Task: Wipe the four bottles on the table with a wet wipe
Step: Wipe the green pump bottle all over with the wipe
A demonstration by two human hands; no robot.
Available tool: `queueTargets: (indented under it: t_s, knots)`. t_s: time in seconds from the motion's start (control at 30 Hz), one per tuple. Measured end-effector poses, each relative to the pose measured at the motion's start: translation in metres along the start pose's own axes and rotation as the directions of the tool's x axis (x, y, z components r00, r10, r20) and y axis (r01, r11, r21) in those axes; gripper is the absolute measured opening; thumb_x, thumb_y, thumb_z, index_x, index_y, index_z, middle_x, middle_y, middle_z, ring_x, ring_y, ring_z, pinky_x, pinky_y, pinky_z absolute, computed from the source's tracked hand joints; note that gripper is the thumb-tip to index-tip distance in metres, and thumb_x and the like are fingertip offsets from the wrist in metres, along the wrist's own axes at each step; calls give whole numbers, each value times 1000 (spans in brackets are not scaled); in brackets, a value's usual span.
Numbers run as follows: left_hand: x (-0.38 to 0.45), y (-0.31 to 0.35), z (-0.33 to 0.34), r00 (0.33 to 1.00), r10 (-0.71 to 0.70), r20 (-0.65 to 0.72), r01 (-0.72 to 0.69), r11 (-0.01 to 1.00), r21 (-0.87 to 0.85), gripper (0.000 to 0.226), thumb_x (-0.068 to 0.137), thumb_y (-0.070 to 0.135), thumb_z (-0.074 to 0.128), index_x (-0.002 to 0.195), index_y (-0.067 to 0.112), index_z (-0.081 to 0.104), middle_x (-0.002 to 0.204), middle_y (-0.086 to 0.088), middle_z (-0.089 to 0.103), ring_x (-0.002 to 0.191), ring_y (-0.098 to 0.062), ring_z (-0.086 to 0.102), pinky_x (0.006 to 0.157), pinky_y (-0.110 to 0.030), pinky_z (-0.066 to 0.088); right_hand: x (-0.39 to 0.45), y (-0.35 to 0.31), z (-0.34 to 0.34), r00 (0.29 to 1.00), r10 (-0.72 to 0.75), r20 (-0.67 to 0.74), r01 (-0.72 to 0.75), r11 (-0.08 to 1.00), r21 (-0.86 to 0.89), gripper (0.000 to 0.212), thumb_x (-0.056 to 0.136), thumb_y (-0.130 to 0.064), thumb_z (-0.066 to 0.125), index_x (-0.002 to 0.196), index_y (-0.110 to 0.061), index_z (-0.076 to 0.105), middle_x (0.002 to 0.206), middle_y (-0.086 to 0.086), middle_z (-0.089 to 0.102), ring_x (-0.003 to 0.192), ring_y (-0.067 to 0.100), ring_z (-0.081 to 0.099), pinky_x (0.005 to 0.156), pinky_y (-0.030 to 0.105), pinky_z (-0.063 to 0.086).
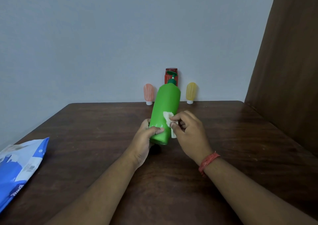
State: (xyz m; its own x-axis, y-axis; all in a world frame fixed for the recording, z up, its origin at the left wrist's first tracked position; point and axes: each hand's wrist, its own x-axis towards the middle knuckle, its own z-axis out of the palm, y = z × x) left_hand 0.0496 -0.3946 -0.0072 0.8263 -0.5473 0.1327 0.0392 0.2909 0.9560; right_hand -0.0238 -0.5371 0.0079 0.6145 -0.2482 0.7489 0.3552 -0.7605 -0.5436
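A smooth green pump bottle (164, 114) is gripped by left hand (146, 138) fingers above the dark wood-grain bench (86, 138). A crumpled white wet wipe (169, 119) is pinched against it by right hand (189, 131) fingers.

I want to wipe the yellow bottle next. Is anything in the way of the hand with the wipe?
Yes. The green bottle, held up by the left hand, stands just ahead of the right hand and wipe. Beyond it the table looks bare up to the yellow bottle.

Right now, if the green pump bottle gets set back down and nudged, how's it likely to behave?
The green pump bottle is tall and narrow, so probably tippy if pushed high. Its smooth plastic, being wiped with the wet wipe, may be slippery. Laid flat, its round body would likely roll.
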Motion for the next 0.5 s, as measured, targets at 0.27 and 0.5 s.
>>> queueTargets:
  t_s: [0.27,0.5]
  knots:
    - [-2,4,-1,999,-30,40,36,988,-150,49,72,19,66,118,14,48,110,-8,67,94,-21,67,72,-36,55,-1,-1,8,996,84,-13,-83,996,42,10,84,-3,70,87,-13,69,88,-10,60,77,-1,55,69,11,42]
    - [-1,2,2,980,-198,4,184,903,-389,68,101,62,29,138,12,57,132,-16,66,118,-33,65,92,-52,56,-6,1,8,997,70,31,-71,997,27,11,86,-1,69,90,-10,71,92,-7,63,80,-2,57,72,11,43]
